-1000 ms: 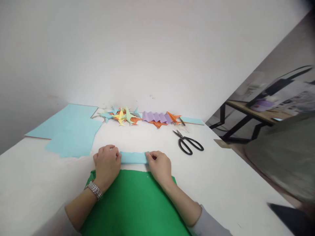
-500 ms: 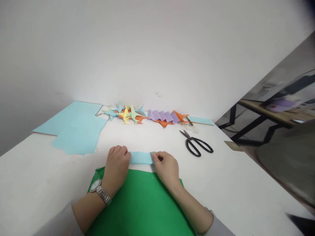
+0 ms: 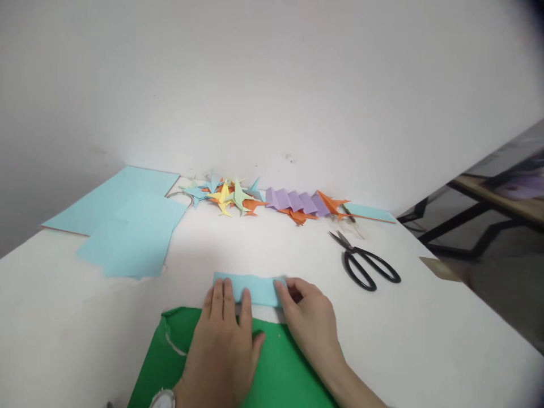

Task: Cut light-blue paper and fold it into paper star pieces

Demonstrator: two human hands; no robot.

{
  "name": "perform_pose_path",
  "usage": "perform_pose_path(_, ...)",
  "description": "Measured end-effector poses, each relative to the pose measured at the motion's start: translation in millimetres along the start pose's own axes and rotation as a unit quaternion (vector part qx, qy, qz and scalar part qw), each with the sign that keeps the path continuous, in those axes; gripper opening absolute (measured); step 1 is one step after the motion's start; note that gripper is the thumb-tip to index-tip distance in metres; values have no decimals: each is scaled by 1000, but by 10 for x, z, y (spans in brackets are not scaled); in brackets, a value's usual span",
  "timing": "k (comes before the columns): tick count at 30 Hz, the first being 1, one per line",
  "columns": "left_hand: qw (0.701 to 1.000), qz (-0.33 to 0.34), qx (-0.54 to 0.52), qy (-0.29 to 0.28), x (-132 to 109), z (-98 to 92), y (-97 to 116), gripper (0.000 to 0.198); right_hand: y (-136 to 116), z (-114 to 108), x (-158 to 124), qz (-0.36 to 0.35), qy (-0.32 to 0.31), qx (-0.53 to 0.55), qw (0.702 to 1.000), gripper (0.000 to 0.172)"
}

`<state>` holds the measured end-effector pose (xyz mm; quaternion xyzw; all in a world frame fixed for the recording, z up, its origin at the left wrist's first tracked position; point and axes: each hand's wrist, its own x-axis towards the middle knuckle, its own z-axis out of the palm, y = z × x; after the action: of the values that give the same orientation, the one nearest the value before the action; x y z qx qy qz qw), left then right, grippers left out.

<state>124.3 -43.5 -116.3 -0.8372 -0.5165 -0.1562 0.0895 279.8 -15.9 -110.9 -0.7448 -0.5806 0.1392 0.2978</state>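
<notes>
A folded light-blue paper strip (image 3: 259,288) lies on the white table (image 3: 63,317) just beyond a green sheet (image 3: 280,374). My left hand (image 3: 225,340) rests flat with fingers stretched out, its fingertips pressing the strip's near edge. At the strip's right end my right hand (image 3: 308,320) has its fingers curled and pinching the paper. A watch shows on my left wrist at the bottom edge.
Black scissors (image 3: 365,263) lie to the right of the strip. Light-blue sheets (image 3: 127,226) lie at the back left. Along the wall sits a row of folded paper shapes (image 3: 229,198) and a purple pleated piece (image 3: 295,201). A dark-framed table (image 3: 488,209) stands beyond the right edge.
My left hand has gone from gripping the strip's left end to lying flat with fingers stretched over its near edge. The view has shifted, so everything sits further right.
</notes>
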Motion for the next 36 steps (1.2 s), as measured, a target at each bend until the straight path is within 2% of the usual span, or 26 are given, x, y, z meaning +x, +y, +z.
perform_pose_path(3, 999, 29, 11, 29, -13, 60, -50, 50, 26, 3, 1, 8, 4, 13, 1000, 33)
perform_pose_path(6, 998, 50, 13, 35, -35, 120, -71, 53, 52, 14, 5, 15, 10, 19, 1000, 34)
perform_pose_path(10, 1000, -6, -3, 31, -56, 194, -25, 55, 82, 26, 12, 11, 13, 24, 1000, 36)
perform_pose_path(14, 998, -1, -23, 53, -52, 241, 19, 60, 119, 35, 10, 16, 10, 21, 1000, 37)
perform_pose_path(19, 997, -43, -38, 46, -30, 222, 72, 64, 144, 43, 13, 37, 3, 17, 999, 39)
perform_pose_path(25, 996, -56, -61, 43, -29, 226, 103, 65, 113, 29, 24, 52, 7, 12, 999, 41)
perform_pose_path(36, 996, -52, -64, 42, -46, 247, 70, 64, 122, 27, 18, 32, 7, 14, 999, 39)
